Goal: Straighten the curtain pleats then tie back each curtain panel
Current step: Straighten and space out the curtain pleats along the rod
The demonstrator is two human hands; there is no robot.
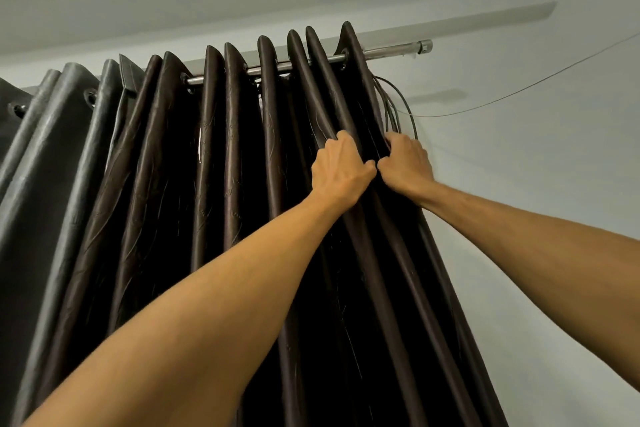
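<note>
A dark brown curtain panel point(221, 184) hangs in deep pleats from a metal rod point(388, 53) by eyelets. To its left hangs a grey curtain panel point(52, 156). Both my arms reach up to the brown panel's rightmost pleats. My left hand point(341, 168) grips a pleat with its fingers curled into the fold. Just right of it, my right hand point(405, 159) grips the panel's outer edge pleat. The two hands nearly touch at the thumbs.
Several dark cables point(398, 107) loop down behind the curtain's right edge, just above my right hand. A thin wire point(519, 90) runs from them up to the right across the pale wall point(536, 166). The rod's end cap point(425, 45) sticks out past the curtain.
</note>
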